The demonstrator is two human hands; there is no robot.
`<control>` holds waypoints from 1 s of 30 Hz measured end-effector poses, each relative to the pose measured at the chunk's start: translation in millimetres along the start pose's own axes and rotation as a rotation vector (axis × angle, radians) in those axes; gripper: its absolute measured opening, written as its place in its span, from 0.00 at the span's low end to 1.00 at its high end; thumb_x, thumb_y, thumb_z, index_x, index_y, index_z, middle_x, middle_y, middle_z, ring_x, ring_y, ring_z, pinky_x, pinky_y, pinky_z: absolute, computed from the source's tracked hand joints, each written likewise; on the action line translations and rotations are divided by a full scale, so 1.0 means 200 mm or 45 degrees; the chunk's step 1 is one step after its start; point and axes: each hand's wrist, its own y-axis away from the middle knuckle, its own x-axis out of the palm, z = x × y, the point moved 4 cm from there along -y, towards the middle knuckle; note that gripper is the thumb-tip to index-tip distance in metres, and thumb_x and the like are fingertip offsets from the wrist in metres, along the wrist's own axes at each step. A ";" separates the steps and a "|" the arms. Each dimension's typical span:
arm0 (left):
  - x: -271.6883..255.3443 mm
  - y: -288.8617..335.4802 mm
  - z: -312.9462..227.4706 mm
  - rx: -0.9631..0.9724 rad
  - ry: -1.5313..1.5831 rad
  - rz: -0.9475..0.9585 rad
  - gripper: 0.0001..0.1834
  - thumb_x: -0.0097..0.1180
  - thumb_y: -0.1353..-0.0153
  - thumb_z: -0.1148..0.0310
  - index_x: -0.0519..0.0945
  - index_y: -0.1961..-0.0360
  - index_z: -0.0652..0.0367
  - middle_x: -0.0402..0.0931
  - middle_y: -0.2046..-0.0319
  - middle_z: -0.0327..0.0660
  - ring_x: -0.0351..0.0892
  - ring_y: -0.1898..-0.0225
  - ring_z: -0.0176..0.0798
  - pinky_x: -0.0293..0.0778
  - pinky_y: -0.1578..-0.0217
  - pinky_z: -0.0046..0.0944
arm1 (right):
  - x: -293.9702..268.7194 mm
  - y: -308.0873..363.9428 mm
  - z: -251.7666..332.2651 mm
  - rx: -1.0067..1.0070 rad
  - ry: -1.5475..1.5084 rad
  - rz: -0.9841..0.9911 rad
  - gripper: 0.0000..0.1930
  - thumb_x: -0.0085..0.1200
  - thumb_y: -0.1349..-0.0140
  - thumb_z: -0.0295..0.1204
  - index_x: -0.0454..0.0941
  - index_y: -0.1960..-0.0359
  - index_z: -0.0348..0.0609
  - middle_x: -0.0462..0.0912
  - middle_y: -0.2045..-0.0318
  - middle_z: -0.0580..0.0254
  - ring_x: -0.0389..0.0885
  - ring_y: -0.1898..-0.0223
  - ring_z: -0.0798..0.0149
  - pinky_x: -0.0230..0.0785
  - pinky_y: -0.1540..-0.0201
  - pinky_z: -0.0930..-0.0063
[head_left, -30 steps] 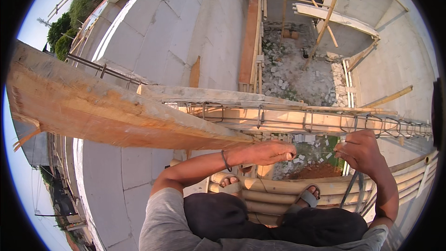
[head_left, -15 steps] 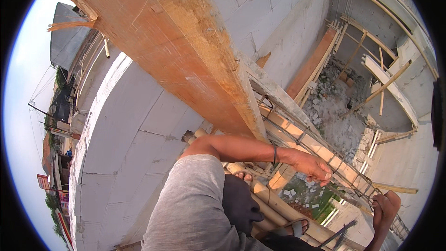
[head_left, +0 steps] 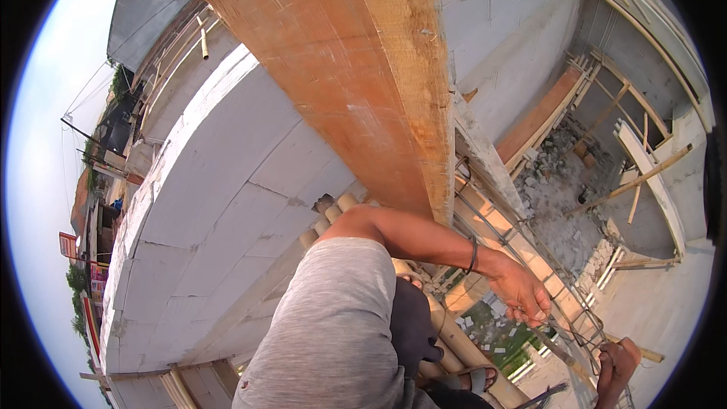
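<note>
My left hand reaches over a long rebar cage with its fingers pinched on a thin dark wire. The wire runs toward my right hand, which is closed beside the near end of the cage. What the right fingers hold is hidden. The cage is made of thin steel rods and rectangular ties, and it lies along a wooden board formwork. A bundle of dark wires shows at the lower edge, near my leg.
A large orange-brown board rises ahead of me. Pale block walls stand to the left and behind it. My sandalled foot rests on bamboo poles. Far below on the right lies rubble among bamboo props.
My view has shifted, so the board and walls sit further right. My left hand has moved down along the cage, closer to my right hand, and a wire now shows between them.
</note>
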 end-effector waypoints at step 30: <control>0.12 -0.07 0.13 0.732 -2.425 -0.591 0.11 0.55 0.45 0.65 0.74 0.76 0.61 0.75 0.80 0.43 0.79 0.80 0.47 0.72 0.81 0.45 | 0.12 -0.16 -0.04 0.420 0.287 0.742 0.13 0.46 0.32 0.30 0.83 0.58 0.40 0.84 0.59 0.46 0.80 0.58 0.42 0.71 0.53 0.56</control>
